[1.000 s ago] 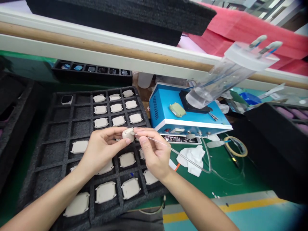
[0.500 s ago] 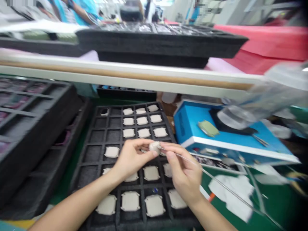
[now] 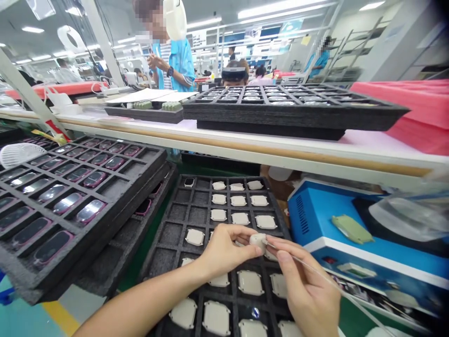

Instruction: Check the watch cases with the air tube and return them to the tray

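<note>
Beige, the small case [image 3: 257, 239] sat pinched in the left hand [image 3: 228, 249] over the tray [image 3: 170, 235]; towards four o'clock, the right hand [image 3: 310, 288] pinched a thin tube [image 3: 358, 306], best kept steady.

Left hand [image 3: 229, 252] is showing bare, fingers slim, thumb tip rounded. Left forearm [image 3: 150, 302] is running bare from wrist to frame edge, tapering toward the hand. Right hand [image 3: 310, 292] is showing bare, broad across the back; the bottom edge is cropping its wrist.
</note>
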Motion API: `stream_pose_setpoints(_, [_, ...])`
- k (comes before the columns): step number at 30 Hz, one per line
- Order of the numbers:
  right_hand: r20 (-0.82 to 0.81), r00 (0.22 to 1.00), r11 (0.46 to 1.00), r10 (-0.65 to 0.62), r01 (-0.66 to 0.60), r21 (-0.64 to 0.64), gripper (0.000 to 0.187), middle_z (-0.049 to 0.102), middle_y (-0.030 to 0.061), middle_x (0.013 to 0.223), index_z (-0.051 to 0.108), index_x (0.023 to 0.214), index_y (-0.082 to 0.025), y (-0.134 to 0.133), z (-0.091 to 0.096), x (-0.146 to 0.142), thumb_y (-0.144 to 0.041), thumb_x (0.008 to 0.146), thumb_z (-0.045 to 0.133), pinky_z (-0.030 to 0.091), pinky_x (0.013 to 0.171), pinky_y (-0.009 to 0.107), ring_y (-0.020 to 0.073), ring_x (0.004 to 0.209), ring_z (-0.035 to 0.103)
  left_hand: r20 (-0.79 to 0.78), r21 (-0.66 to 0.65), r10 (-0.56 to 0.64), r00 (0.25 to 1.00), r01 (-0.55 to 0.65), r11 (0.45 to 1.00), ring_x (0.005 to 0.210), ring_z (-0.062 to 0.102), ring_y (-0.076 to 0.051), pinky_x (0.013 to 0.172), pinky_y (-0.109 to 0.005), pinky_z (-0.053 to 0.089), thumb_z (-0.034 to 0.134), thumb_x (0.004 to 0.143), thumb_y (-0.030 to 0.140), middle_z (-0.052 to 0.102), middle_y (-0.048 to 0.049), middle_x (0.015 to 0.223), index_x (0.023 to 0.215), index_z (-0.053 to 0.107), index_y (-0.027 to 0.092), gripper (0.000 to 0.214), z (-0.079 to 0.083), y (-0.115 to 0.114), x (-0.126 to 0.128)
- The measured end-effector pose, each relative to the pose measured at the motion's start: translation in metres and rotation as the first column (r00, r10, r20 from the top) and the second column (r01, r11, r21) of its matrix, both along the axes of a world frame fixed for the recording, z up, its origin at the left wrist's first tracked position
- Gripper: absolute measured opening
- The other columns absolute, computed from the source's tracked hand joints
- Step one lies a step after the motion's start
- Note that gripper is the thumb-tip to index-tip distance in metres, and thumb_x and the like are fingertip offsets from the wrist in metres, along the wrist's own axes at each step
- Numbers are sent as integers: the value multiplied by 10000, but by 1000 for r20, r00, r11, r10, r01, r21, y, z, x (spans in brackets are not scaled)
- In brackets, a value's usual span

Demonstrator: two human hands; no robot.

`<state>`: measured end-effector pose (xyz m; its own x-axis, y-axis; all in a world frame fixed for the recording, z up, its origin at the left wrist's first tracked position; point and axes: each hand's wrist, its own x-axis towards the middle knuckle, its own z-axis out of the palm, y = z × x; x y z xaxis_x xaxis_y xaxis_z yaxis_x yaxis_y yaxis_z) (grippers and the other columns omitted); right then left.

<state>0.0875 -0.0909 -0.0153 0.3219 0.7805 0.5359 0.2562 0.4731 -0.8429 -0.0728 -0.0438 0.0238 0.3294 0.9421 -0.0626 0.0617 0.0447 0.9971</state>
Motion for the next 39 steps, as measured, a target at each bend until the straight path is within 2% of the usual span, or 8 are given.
stream_pose_setpoints(11, [-3, 1000, 1000, 5, -5, -5, 163, 814, 86, 1000, 796, 934, -232, 0, -3, 1, -331, 962, 671, 687, 805, 331, 228, 926, 798, -6, 6, -7, 1000, 7, 1000, 814, 730, -209, 778, -292, 557, 870, 725, 341, 825, -94, 914, 990, 859, 140, 333, 1, 0, 0])
stream_pose_setpoints(16, [-35, 998, 999, 44, -44, 7, 145, 809, 88, 1016, 793, 947, -225, 1, -2, 0, -294, 966, 667, 688, 814, 318, 216, 939, 794, -22, 12, 0, 1000, 0, 1000, 812, 739, -209, 775, -292, 566, 868, 728, 314, 834, -94, 939, 997, 855, 142, 319, 0, 1, 1])
stream_pose_setpoints(23, [-97, 992, 995, 86, -81, 52, 143, 796, 79, 993, 776, 968, -229, 6, 5, -2, -238, 983, 634, 681, 796, 321, 203, 941, 782, -51, 29, -25, 998, 26, 999, 869, 766, -227, 805, -301, 587, 847, 769, 288, 843, -89, 976, 1018, 844, 156, 282, 9, 4, 1])
stream_pose_setpoints(28, [-71, 995, 996, 72, -68, 66, 161, 793, 74, 995, 765, 987, -225, 11, 6, 0, -242, 998, 605, 665, 817, 318, 192, 953, 775, -64, 52, -17, 998, 20, 998, 872, 779, -235, 835, -330, 617, 867, 777, 331, 845, -83, 984, 1035, 845, 181, 299, 10, 10, 1])
stream_pose_setpoints(39, [-78, 992, 993, 97, -92, 74, 163, 788, 70, 1031, 760, 1029, -231, 13, 2, 2, -242, 1008, 598, 648, 877, 326, 190, 1005, 766, -85, 61, -3, 996, 8, 998, 846, 761, -206, 792, -280, 600, 895, 756, 345, 845, -73, 966, 1035, 849, 178, 329, 12, 12, 2])
